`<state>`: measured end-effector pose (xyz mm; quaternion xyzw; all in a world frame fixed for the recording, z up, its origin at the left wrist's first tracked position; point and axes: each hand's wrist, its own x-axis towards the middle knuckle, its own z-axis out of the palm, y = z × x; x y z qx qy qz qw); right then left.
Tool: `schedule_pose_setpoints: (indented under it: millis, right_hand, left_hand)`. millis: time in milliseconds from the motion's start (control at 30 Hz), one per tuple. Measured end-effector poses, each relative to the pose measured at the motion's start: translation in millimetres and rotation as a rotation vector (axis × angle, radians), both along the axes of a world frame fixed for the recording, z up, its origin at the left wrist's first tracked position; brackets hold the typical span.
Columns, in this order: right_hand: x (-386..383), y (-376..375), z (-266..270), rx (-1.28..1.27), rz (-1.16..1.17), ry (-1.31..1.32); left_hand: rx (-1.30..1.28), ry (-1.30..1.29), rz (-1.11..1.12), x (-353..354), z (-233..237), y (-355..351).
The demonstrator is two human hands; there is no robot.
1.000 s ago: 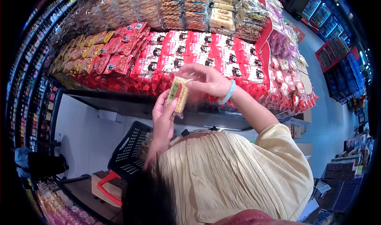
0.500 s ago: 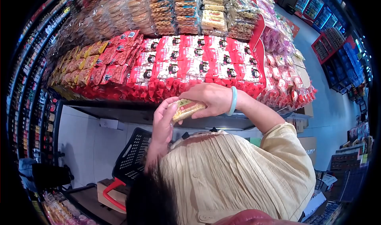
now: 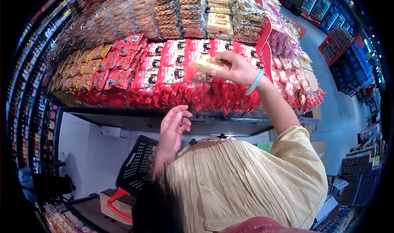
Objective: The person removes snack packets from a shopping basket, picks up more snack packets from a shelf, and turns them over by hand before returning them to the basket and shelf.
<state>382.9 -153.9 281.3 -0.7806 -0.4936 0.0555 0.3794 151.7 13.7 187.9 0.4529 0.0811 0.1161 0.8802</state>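
My right hand (image 3: 240, 69) grips a yellow snack packet (image 3: 208, 63) and holds it above the display, over rows of red-and-white snack bags (image 3: 179, 59). The packet is slightly blurred. A pale green bangle (image 3: 255, 83) is on my right wrist. My left hand (image 3: 172, 125) is below the front edge of the display, fingers loosely curled and apart, with nothing in it. Behind the red-and-white bags stand stacks of similar yellow packets (image 3: 219, 22).
A black shopping basket (image 3: 137, 161) with a red handle (image 3: 111, 206) is at my left. Red bags (image 3: 117, 78) fill the display's left part. A red divider (image 3: 266, 38) stands at the right. Shelves (image 3: 30, 77) line the far left, and lit coolers (image 3: 322, 11) the upper right.
My right hand has moved up and forward from my left hand, taking the yellow snack packet along. My left hand has let go of the packet and stays low.
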Motion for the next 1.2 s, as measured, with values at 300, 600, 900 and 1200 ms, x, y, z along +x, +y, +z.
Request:
schedule_pose_setpoints:
  millis: [300,600,900,1200]
  right_hand:
    - [102.2,29.2,39.8,0.098,-0.505,0.122]
    - [159.4,77.8,52.9,-0.234,-0.853,-0.132]
    - [183.5,115.9,52.0,-0.454,-0.958,-0.06]
    - [202.7,109.7,40.8,-0.262,-0.902,-0.035]
  left_hand:
    - [-0.072,0.069,-0.027,-14.0,-22.5,0.1]
    - [-0.115,0.099,0.082,-31.9,-33.7,8.3]
    - [-0.111,0.151,0.191,-42.9,-38.6,14.9]
    - [-0.114,0.166,0.213,-45.5,-44.8,17.7]
